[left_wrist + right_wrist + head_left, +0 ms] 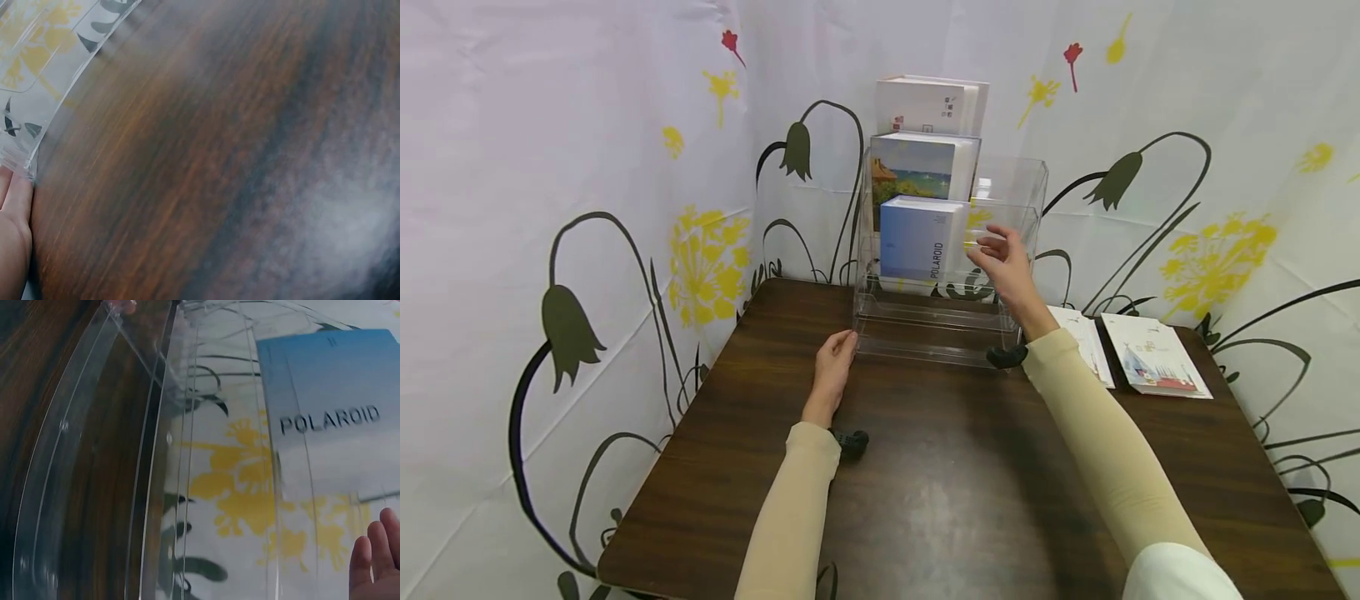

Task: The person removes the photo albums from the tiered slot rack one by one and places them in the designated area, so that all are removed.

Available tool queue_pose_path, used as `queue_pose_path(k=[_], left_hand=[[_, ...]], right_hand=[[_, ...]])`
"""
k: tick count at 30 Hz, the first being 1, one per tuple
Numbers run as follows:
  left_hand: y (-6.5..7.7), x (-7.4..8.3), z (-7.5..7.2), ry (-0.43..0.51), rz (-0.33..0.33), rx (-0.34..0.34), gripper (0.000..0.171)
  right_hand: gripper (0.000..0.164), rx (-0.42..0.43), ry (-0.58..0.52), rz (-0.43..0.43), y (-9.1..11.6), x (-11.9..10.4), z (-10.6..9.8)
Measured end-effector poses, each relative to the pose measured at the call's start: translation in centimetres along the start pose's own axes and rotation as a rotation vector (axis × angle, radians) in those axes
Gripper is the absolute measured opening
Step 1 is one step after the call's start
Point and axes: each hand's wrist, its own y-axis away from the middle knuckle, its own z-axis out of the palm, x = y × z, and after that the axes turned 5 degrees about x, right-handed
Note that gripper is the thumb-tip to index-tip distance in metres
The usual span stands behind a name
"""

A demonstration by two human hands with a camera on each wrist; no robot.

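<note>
Right hand [1009, 268] hovers by clear rack [932, 354] holding three books [913, 171].

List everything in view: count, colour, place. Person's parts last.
Flat wood-grain table: 1, dark brown, lower centre
Creased flower-print backdrop: 1, white with olive, yellow, red, behind table
Clear plastic tiered rack: 1, transparent, table's rear
Thick small-print book: 1, white, rack's top
Thick seaside-cover book: 1, mainly blue and green, below that
Thick POLAROID book: 1, blue, lowest of the three
Flat illustrated book: 1, white, table's right rear
Flat neighbouring book: 1, white, to its left, partly hidden
Wrist-worn devices: 2, black, one per wrist
Long sleeves: 2, beige, forearms
Left grip: 1, bare, touching rack's lower left corner
Right grip: 1, bare, raised beside POLAROID book, holding nothing
</note>
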Motion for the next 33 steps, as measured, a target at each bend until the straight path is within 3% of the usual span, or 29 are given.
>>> queue_pose_path(k=[3,6,13,21,29,33], left_hand=[[0.1,-0.2,0.3,0.018,-0.002,-0.003,0.050],[0.0,-0.2,0.5,0.025,0.000,-0.016,0.051],[-0.5,0.1,0.7,-0.016,0.012,-0.009,0.049],[-1.2,0.0,0.7,-0.024,0.002,-0.016,0.049],[-0.8,-0.1,0.0,-0.022,-0.015,-0.013,0.050],[-0.7,-0.2,-0.1,-0.017,-0.019,-0.024,0.053]], right_hand=[[0.077,-0.036,0.020,0.028,-0.6,-0.2,1.0],[0.078,-0.016,0.055,0.022,-1.4,-0.2,1.5],[0.062,0.063,0.150,-0.019,-2.7,0.0,2.1],[0.035,0.072,-0.018,0.047,-3.3,-0.2,3.3],[0.054,-0.050,-0.079,0.075,-4.1,-0.1,3.8],[0.053,-0.055,-0.119,0.091,-4.1,0.1,3.8]])
